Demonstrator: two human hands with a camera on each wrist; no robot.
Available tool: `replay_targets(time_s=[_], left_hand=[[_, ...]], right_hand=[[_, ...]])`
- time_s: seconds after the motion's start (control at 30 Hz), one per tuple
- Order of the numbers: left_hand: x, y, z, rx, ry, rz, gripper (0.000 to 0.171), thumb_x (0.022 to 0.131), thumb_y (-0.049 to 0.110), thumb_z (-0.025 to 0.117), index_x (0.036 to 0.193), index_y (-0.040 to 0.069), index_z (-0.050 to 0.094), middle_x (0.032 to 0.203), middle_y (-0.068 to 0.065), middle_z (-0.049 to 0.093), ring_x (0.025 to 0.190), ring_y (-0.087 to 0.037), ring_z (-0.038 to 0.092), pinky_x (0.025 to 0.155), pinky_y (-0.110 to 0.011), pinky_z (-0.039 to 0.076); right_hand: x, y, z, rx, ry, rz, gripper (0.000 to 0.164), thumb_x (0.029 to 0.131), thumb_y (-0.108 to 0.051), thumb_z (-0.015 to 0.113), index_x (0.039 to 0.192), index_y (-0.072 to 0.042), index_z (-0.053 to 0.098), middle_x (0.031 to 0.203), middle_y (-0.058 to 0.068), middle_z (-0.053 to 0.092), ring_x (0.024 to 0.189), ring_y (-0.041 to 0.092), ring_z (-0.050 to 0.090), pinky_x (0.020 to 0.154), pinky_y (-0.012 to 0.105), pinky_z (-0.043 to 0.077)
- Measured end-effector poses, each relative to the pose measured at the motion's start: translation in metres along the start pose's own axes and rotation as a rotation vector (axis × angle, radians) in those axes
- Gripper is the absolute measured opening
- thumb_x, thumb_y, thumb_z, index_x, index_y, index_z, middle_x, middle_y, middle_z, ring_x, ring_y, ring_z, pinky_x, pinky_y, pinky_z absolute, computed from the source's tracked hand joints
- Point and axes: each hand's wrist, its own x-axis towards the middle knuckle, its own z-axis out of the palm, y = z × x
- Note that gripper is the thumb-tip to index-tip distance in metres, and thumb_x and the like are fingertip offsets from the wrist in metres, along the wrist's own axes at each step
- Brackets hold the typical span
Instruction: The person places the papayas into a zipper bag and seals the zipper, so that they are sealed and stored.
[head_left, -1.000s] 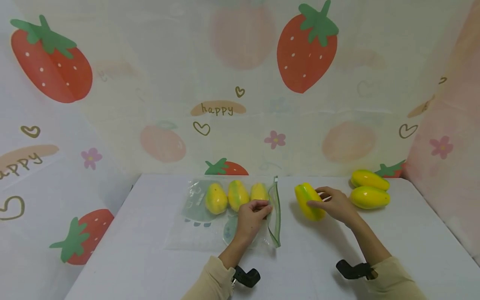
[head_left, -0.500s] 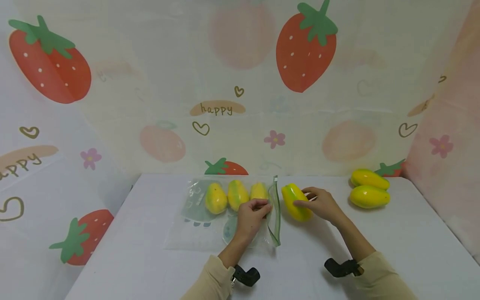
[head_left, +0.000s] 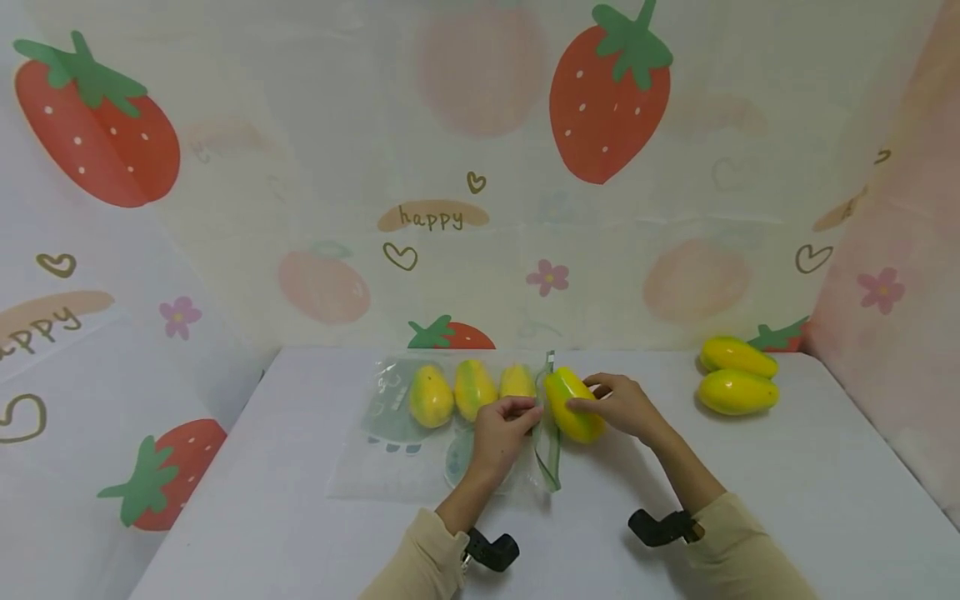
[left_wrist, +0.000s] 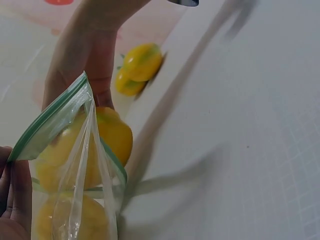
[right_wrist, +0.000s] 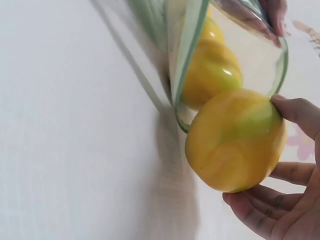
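My right hand [head_left: 628, 410] holds a yellow papaya with green streaks [head_left: 570, 410] between thumb and fingers, its near end right at the mouth of a clear zip bag [head_left: 356, 477]. In the right wrist view that papaya [right_wrist: 232, 145] overlaps the bag's green-edged opening, which gapes. My left hand [head_left: 497, 440] pinches the bag's upper edge near the zip strip [head_left: 553, 467]. Three papayas lie inside the bag in a row: one on the left [head_left: 432, 397], one in the middle [head_left: 475, 390], and one [head_left: 517, 382] partly hidden behind my left fingers.
Two more papayas lie at the back right of the white table [head_left: 225, 500], one [head_left: 738, 392] in front of the other [head_left: 737, 358]. A printed cloth wall [head_left: 480, 283] rises behind the table's far edge.
My right hand has carried the papaya leftward from the right of the bag to its mouth. The left hand keeps its pinch on the bag's edge.
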Motion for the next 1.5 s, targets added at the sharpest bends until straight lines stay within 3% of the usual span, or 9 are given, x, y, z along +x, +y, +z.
replay_targets(time_s=[0.5,0.7,0.8,1.1,1.5], left_hand=[[0.001,-0.005,-0.001,0.003,-0.038,0.005,0.023,0.089,0.017,0.071,0.103,0.0,0.072,0.094,-0.011,0.072,0.074,-0.006,0.058,0.067,-0.017,0.052],[-0.001,-0.004,0.0,-0.013,-0.052,0.006,0.022,0.089,0.016,0.07,0.103,-0.001,0.072,0.095,-0.014,0.071,0.074,-0.006,0.058,0.066,-0.015,0.051],[-0.006,0.006,-0.002,-0.013,-0.063,-0.001,0.021,0.091,0.013,0.068,0.103,-0.004,0.071,0.095,-0.016,0.071,0.074,-0.006,0.058,0.067,-0.016,0.052],[0.002,-0.004,-0.002,-0.025,-0.018,0.008,0.022,0.088,0.015,0.071,0.102,-0.002,0.073,0.093,-0.014,0.073,0.074,-0.006,0.061,0.068,-0.018,0.055],[0.001,-0.005,-0.001,0.013,-0.041,0.01,0.021,0.088,0.014,0.072,0.099,-0.003,0.073,0.091,-0.011,0.072,0.073,-0.005,0.058,0.066,-0.015,0.051]], right_hand=[[0.005,-0.017,0.021,-0.019,0.006,-0.007,0.059,0.082,-0.048,0.072,0.119,-0.001,0.065,0.116,0.024,0.066,0.096,0.031,0.063,0.075,0.038,0.057],[0.008,-0.021,0.033,0.043,0.078,0.048,0.057,0.085,-0.043,0.071,0.12,0.001,0.063,0.117,0.026,0.065,0.097,0.033,0.065,0.074,0.037,0.058],[0.008,-0.021,0.037,0.095,0.104,0.064,0.056,0.086,-0.041,0.071,0.121,0.001,0.062,0.117,0.026,0.065,0.093,0.031,0.066,0.073,0.035,0.058],[0.006,-0.017,0.038,0.231,-0.011,-0.037,0.065,0.08,-0.029,0.08,0.132,0.0,0.053,0.122,0.023,0.063,0.111,0.036,0.062,0.089,0.044,0.056],[0.01,-0.022,0.052,0.289,0.092,-0.032,0.051,0.085,-0.018,0.072,0.129,0.001,0.055,0.12,0.026,0.063,0.108,0.037,0.063,0.086,0.042,0.057]])
